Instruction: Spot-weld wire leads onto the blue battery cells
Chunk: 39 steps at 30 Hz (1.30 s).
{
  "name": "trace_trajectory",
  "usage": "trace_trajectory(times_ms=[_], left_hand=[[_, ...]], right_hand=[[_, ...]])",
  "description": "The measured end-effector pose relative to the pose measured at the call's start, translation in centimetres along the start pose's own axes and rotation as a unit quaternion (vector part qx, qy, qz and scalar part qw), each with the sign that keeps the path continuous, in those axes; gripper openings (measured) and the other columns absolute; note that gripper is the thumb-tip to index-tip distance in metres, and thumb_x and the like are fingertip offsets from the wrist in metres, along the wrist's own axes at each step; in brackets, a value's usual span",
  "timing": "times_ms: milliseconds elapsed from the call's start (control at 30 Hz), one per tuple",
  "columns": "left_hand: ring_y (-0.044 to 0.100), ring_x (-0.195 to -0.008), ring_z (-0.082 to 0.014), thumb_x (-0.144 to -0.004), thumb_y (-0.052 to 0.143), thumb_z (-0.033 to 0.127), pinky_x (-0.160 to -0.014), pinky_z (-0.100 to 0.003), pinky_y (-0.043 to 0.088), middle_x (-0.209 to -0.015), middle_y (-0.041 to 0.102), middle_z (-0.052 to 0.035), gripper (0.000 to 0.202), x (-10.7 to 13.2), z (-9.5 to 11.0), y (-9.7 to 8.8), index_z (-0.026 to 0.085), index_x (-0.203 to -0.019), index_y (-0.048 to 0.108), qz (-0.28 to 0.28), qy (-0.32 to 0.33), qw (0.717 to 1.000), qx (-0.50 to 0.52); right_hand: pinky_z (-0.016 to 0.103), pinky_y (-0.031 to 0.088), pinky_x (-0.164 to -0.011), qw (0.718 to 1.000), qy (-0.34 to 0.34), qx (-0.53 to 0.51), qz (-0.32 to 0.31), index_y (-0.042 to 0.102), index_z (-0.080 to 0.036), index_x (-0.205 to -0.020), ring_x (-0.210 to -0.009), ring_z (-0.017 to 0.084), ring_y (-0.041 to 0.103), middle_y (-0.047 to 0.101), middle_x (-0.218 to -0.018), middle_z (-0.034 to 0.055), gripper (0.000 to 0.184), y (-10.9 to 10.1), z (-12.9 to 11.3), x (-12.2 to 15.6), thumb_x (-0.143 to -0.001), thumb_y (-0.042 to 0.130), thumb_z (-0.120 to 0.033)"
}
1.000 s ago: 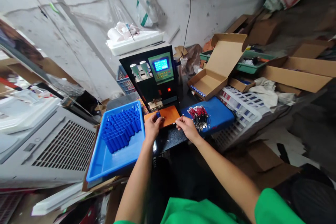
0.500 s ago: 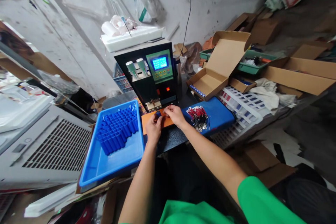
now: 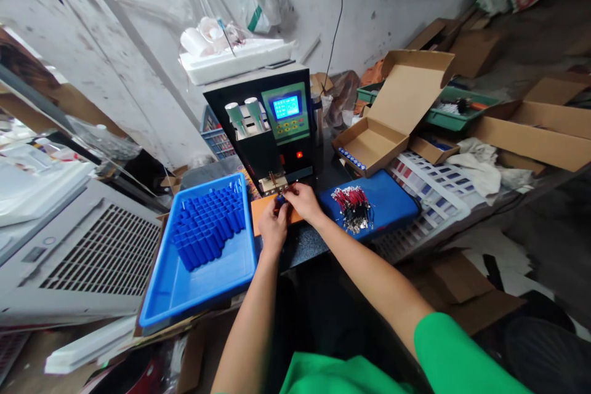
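My left hand (image 3: pixel 273 226) is closed on a blue cylindrical battery cell (image 3: pixel 281 199) at the front of a spot welder (image 3: pixel 258 129). My right hand (image 3: pixel 302 202) is pinched at the far end of that cell, close under the welder's electrodes (image 3: pixel 273 182). Whatever sits between its fingers is too small and hidden to name. Below both hands lies an orange board (image 3: pixel 260 206). To the left, a blue tray (image 3: pixel 207 283) holds many upright blue cells (image 3: pixel 207 225). Right of my hands, a bundle of red and black wire leads (image 3: pixel 353 206) rests on a blue pad (image 3: pixel 392 200).
An open cardboard box (image 3: pixel 376 141) with a row of blue cells stands behind the pad. White plastic baskets (image 3: pixel 434 191) and green trays (image 3: pixel 455 114) are farther right. White foam (image 3: pixel 240 61) lies on top of the welder. A grey-white vented unit (image 3: pixel 92 246) stands at far left.
My right hand has moved left to the cell and now meets my left hand there. The left hand still holds the cell. The view has shifted slightly.
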<state>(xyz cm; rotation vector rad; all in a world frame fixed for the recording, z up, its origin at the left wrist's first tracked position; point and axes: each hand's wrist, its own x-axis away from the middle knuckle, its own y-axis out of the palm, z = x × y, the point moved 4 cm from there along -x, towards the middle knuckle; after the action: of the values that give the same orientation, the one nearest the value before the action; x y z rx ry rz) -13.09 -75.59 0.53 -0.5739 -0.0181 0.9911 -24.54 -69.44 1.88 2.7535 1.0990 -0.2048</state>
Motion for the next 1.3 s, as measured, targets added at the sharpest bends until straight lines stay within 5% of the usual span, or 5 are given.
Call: trace_trajectory(times_ms=[1300], left_hand=[[0.063,-0.068,-0.017,-0.089,0.055,0.042,-0.062,-0.026,0.043,-0.079,0.07,-0.0024,0.032,0.3,0.4,0.0,0.023,-0.11,0.07,0.001,0.01,1.0,-0.021]], right_hand=[[0.026,0.046,-0.067,0.999,-0.029,0.019,-0.027,0.064,-0.019,-0.074,-0.07,0.016,0.06,0.067,-0.074,0.0009,0.02,-1.0,0.4,0.6,-0.079,0.065,-0.038]])
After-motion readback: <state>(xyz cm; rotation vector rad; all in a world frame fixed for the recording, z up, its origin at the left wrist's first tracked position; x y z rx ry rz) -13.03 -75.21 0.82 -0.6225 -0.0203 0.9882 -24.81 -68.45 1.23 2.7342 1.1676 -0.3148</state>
